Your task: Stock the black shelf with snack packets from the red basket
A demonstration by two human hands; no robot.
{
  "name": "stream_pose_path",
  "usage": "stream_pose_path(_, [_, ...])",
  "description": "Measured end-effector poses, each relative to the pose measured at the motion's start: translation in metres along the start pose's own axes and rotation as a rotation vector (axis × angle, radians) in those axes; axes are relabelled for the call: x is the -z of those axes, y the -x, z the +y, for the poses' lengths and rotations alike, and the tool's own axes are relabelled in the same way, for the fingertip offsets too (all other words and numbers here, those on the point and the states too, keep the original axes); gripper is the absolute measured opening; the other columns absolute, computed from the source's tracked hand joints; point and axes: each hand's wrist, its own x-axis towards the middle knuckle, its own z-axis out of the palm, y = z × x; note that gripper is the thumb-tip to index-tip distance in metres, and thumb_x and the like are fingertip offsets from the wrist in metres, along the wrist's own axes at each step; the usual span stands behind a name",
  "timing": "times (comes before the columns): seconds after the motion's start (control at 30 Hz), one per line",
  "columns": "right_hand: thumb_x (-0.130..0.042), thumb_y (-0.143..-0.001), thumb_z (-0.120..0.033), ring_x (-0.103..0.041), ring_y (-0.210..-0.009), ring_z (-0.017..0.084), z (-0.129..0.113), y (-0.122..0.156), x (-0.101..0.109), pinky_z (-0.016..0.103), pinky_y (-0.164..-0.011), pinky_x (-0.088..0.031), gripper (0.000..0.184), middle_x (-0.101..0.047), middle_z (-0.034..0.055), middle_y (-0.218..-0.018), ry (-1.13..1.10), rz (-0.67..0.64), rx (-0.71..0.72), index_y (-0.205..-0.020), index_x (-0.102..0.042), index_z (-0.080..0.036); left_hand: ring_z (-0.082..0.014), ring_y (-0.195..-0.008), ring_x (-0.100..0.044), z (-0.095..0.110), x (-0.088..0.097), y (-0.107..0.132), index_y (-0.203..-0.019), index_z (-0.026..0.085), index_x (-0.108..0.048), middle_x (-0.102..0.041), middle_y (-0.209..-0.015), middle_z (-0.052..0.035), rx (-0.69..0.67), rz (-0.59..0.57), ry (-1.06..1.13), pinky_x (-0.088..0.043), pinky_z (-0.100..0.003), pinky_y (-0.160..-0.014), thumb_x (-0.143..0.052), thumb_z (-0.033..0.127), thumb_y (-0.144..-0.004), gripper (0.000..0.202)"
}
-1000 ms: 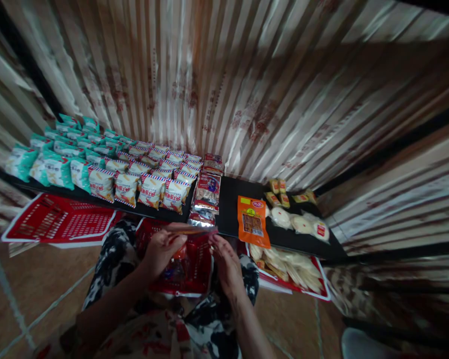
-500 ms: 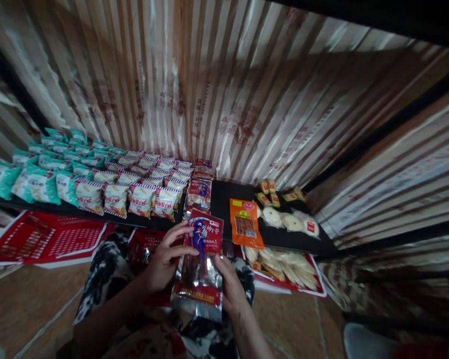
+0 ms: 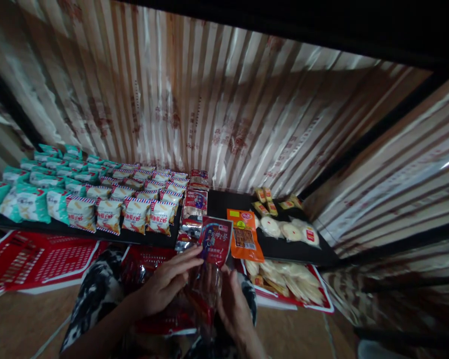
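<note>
Between my two hands is a red and clear foil snack pouch point(image 3: 215, 244), its printed top tilted toward the shelf and its lower end blurred. My left hand point(image 3: 168, 281) holds its left edge, fingers stretched across the front. On the right edge, my right hand point(image 3: 234, 304) grips with the thumb up and the fingers partly hidden. Just beyond the pouch, a row of matching red pouches point(image 3: 194, 204) lies on the black shelf point(image 3: 220, 199). An orange snack pouch point(image 3: 244, 234) lies to the right of the held one.
White striped snack bags point(image 3: 136, 214) and teal bags point(image 3: 32, 202) stand in rows at left. Round white packets point(image 3: 271, 227) and small yellow packets point(image 3: 271, 208) lie at right. Below the shelf are a red basket point(image 3: 48, 259) and another basket point(image 3: 325, 299) of pale packets.
The pouch has tilted and shifted slightly right, its top overlapping the orange pouch's left side more closely. My left hand's fingers have slid lower on it. The whole view has shifted upward.
</note>
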Motion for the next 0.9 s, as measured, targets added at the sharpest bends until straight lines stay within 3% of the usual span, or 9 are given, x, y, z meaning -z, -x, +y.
stream_pose_path(0.1, [-0.071, -0.068, -0.047, -0.059, -0.104, 0.023, 0.002, -0.004, -0.005, 0.036, -0.088, -0.047, 0.045, -0.065, 0.0037, -0.111, 0.084, 0.029, 0.051, -0.109, -0.062, -0.03, -0.0245, -0.135, -0.028, 0.004, -0.01, -0.001, -0.128, 0.027, -0.049, -0.035, -0.145, -0.0055, 0.072, 0.055, 0.192, -0.024, -0.042, -0.111, -0.044, 0.043, -0.088, 0.044])
stream_pose_path(0.27, [-0.08, -0.059, -0.033, -0.057, -0.108, 0.022, 0.005, -0.015, -0.005, 0.034, -0.091, -0.046, 0.067, -0.06, 0.0022, -0.121, 0.152, 0.03, 0.096, -0.119, -0.052, -0.034, -0.028, -0.13, -0.036, 0.007, -0.028, -0.015, -0.132, 0.025, -0.04, -0.037, -0.143, -0.0103, 0.15, 0.114, 0.483, -0.033, -0.043, -0.106, -0.061, 0.046, -0.077, 0.063])
stream_pose_path(0.4, [-0.081, -0.057, -0.028, -0.056, -0.111, 0.023, 0.004, -0.029, -0.004, 0.037, -0.095, -0.044, 0.074, -0.059, 0.0027, -0.122, 0.124, 0.035, 0.142, -0.123, -0.048, -0.035, -0.027, -0.128, -0.039, 0.001, -0.034, -0.031, -0.128, 0.024, -0.046, -0.043, -0.139, -0.0094, 0.189, 0.138, 0.665, -0.032, -0.043, -0.107, -0.053, 0.049, -0.081, 0.053])
stream_pose_path(0.57, [-0.078, -0.063, -0.028, -0.057, -0.108, 0.02, -0.001, -0.046, -0.009, 0.036, -0.095, -0.044, 0.079, -0.059, 0.0032, -0.12, 0.082, 0.111, 0.189, -0.13, -0.038, -0.036, -0.0231, -0.136, -0.024, -0.026, -0.033, -0.05, -0.123, 0.025, -0.054, -0.034, -0.145, -0.0044, 0.212, 0.285, 0.543, -0.021, -0.041, -0.113, -0.047, 0.051, -0.083, 0.048])
stream_pose_path(0.73, [-0.077, -0.063, -0.031, -0.061, -0.097, 0.02, -0.013, -0.08, -0.007, 0.037, -0.086, -0.049, 0.072, -0.062, 0.0021, -0.111, 0.043, 0.2, 0.169, -0.127, -0.044, -0.033, -0.0261, -0.125, -0.044, -0.052, -0.024, -0.081, -0.124, 0.022, -0.053, -0.053, -0.13, -0.0076, 0.357, 0.41, 0.51, -0.04, -0.041, -0.102, -0.037, 0.054, -0.086, 0.053])
stream_pose_path(0.83, [-0.076, -0.062, -0.034, -0.06, -0.094, 0.021, -0.021, -0.116, -0.001, 0.035, -0.082, -0.05, 0.054, -0.064, 0.0019, -0.109, 0.093, 0.222, 0.187, -0.113, -0.058, -0.028, -0.0262, -0.113, -0.055, -0.059, -0.016, -0.104, -0.13, 0.021, -0.046, -0.058, -0.124, -0.0088, 0.431, 0.534, 0.47, -0.049, -0.041, -0.091, -0.023, 0.051, -0.09, 0.055])
stream_pose_path(0.9, [-0.075, -0.061, -0.035, -0.06, -0.089, 0.02, -0.027, -0.146, 0.004, 0.034, -0.078, -0.05, 0.049, -0.065, 0.0017, -0.103, 0.17, 0.232, 0.217, -0.108, -0.061, -0.026, -0.0247, -0.105, -0.06, -0.062, -0.008, -0.12, -0.134, 0.021, -0.039, -0.057, -0.125, -0.0098, 0.452, 0.561, 0.474, -0.051, -0.04, -0.087, -0.024, 0.048, -0.091, 0.052])
